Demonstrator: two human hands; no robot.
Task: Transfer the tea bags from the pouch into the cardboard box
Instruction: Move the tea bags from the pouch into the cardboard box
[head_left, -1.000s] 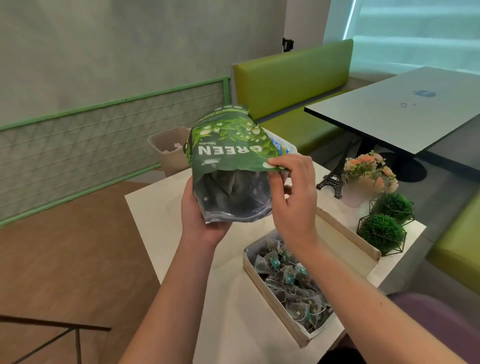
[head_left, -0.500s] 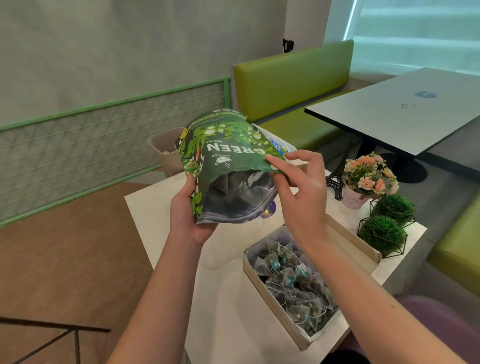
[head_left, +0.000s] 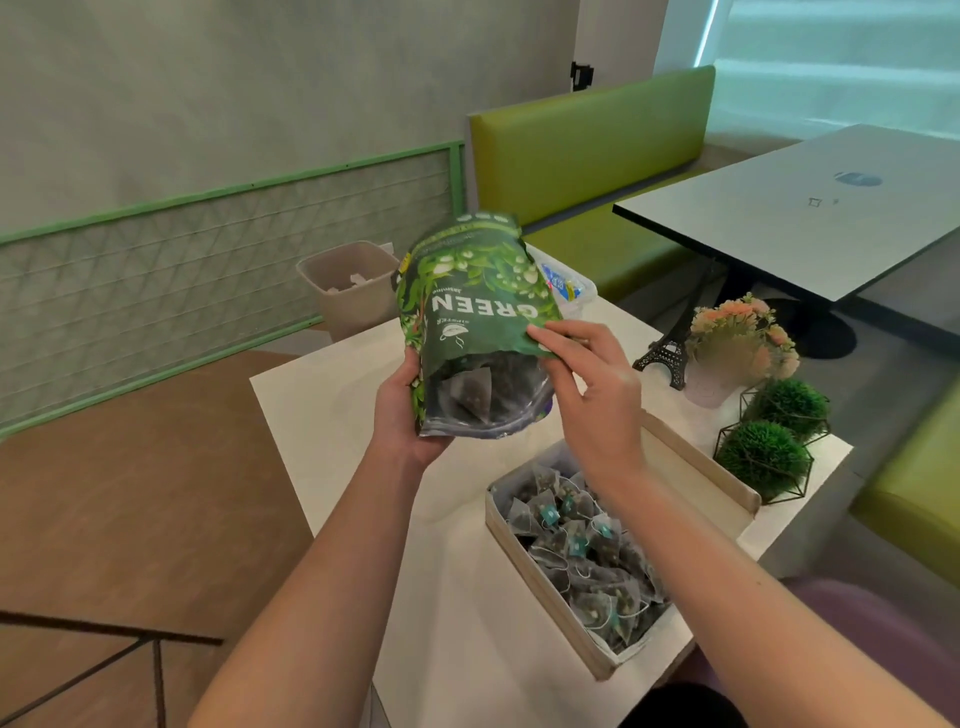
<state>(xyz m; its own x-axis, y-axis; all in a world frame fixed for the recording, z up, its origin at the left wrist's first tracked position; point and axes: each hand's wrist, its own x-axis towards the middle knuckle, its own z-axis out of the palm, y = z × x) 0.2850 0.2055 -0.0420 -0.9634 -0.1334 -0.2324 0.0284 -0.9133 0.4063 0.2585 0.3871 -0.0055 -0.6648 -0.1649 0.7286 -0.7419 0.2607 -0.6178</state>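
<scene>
Both hands, left hand (head_left: 410, 410) and right hand (head_left: 587, 384), grip the shiny green pouch (head_left: 475, 322). Its open mouth faces down. The long tan cardboard box (head_left: 545, 582) sits lower, nearer the right hand.

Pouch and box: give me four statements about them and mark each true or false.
1. The left hand holds the green pouch from its side. True.
2. The pouch lies flat on the white table. False: it is held up above it.
3. The cardboard box already holds many tea bags. True.
4. The right hand is reaching into the box. False: its fingers pinch the pouch's opening edge.
</scene>
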